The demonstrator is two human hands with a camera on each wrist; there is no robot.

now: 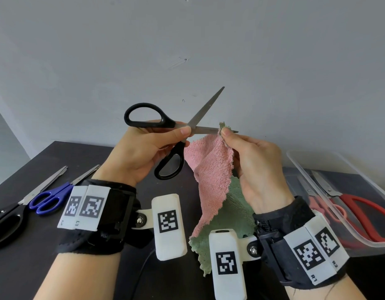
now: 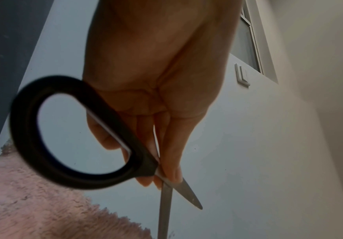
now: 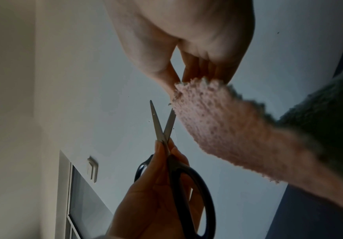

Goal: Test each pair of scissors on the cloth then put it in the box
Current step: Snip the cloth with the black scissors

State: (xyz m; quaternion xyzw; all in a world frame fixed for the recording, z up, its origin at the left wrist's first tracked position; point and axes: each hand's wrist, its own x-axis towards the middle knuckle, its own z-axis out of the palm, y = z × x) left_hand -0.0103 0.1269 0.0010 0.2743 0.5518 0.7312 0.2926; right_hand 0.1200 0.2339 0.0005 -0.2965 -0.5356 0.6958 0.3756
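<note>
My left hand (image 1: pixel 144 148) pinches a pair of black-handled scissors (image 1: pixel 165 124) near the pivot, held up over the table with the blades spread open. One blade points up and right; the other reaches the top corner of a pink and green cloth (image 1: pixel 211 169). My right hand (image 1: pixel 252 161) pinches that corner and the cloth hangs down from it. The left wrist view shows the black handle loop (image 2: pixel 64 145) and open blades beside the pink cloth (image 2: pixel 33 202). From the right wrist I see the scissors (image 3: pixel 166 145) close to the cloth edge (image 3: pixel 217 121).
Blue-handled scissors (image 1: pixel 48 198) and another black-handled pair (image 1: pixel 7 219) lie at the left on the dark table (image 1: pixel 35 267). A clear plastic box (image 1: pixel 339 204) at the right holds red-handled scissors (image 1: pixel 365 213). A grey wall stands behind.
</note>
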